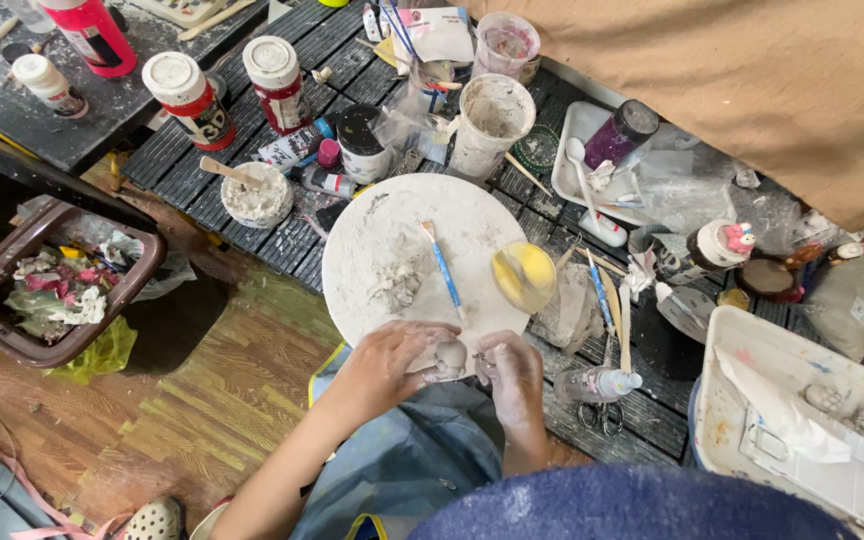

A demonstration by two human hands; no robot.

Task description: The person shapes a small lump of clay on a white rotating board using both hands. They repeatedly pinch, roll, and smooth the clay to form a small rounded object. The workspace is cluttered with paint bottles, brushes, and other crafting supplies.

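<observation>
grey clay lump (450,354), white round board (392,250), blue-handled brush (444,270), yellow sponge (524,277)

Brush (444,270) on round board (372,230) — sponge (523,276) right.

A home craft corner served as a clay and paint workshop. A low dark slatted table (282,240) was crowded with red-labelled paint bottles (190,98), a clay-smeared round work board (392,250), a blue-handled brush (444,270), a bowl of white paste (257,195) and stained mixing cups (492,120). A scrap-filled brown bin (52,280) stood on the worn parquet floor (212,400).
</observation>
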